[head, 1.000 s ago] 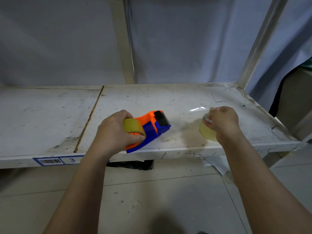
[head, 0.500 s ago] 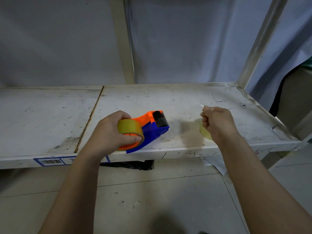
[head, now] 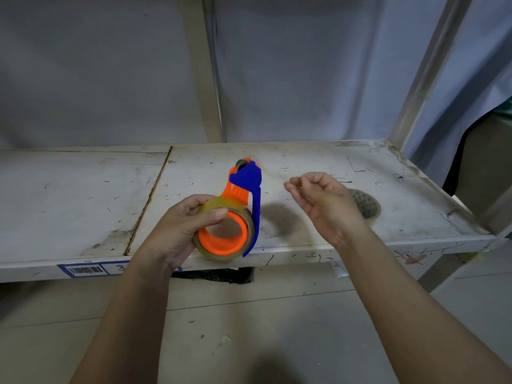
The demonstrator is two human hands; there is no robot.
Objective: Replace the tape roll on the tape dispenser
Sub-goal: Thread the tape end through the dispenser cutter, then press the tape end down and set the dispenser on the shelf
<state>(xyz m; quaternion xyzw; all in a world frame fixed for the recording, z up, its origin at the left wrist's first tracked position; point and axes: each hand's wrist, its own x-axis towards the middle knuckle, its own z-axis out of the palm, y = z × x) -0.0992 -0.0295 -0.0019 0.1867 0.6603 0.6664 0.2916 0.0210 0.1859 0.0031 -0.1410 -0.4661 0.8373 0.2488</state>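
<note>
Nearest, over the grey tiled floor (head: 249, 328), the left hand (head: 177, 234) grips a yellowish roll of clear tape (head: 224, 253) mounted on the orange-and-blue plastic tape dispenser (head: 241, 200), fingers curled over the roll and thumb at its hub. The dispenser is held up above the front edge of the scuffed white table (head: 83, 200), its cutter end pointing away. The right hand (head: 324, 202) is empty and half curled, fingertips loosely pinched, just right of the dispenser. Behind that hand a second roll of clear tape (head: 367, 207) lies flat on the table. A barcode label (head: 86, 270) sits on the table's front edge.
</note>
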